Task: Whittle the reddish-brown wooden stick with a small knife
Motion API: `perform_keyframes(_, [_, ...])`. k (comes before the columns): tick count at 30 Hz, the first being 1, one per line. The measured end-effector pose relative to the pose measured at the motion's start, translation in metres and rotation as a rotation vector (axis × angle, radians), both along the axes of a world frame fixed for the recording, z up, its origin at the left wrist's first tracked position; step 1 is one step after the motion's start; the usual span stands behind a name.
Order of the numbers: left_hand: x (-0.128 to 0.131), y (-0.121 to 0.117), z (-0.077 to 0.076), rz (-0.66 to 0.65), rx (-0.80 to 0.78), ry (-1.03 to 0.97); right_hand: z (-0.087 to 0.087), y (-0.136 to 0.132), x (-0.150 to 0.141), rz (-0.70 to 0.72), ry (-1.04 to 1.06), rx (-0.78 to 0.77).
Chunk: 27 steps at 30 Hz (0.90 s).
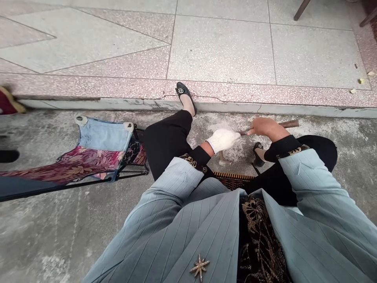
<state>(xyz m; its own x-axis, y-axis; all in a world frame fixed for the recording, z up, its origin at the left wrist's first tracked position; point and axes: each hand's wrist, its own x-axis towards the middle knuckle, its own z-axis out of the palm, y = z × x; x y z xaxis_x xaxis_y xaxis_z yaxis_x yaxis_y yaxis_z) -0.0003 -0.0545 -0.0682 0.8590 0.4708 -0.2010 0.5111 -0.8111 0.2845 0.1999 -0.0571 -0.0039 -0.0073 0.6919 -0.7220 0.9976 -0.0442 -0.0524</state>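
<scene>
My left hand (225,140), in a white knitted glove, is closed around the left end of a wooden-handled tool (290,124). My bare right hand (265,127) wraps the tool's shaft, and the brown handle sticks out to the right beyond it. Between the two hands a short dark stretch of the shaft shows. Below the glove a pale, bent piece (225,158) appears near the ground; whether it belongs to the tool I cannot tell. The tool's head is hidden by the glove.
A folding chair (100,157) with denim and floral cloth stands at left. A low step edge (126,104) runs across in front, with tiled floor (220,51) above it. Under me is a woven seat (235,181). My black shoes (184,94) rest on the step and the concrete.
</scene>
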Motion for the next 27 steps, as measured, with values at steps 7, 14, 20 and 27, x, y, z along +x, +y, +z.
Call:
perform_keyframes(7, [-0.014, 0.012, 0.022, -0.049, -0.197, -0.249, 0.024, -0.005, 0.019, 0.069, 0.887, -0.428])
perform_keyframes(14, [-0.018, 0.017, 0.029, 0.155, -0.175, -0.310, 0.038, -0.003, 0.019, -0.519, 1.154, 0.361])
perform_keyframes(20, [-0.012, 0.011, 0.022, 0.034, 0.041, -0.132, 0.024, 0.007, 0.002, -0.356, 0.382, 0.416])
perform_keyframes(27, [-0.016, 0.014, 0.022, -0.055, 0.134, -0.037, 0.012, 0.008, -0.007, 0.006, 0.060, 0.015])
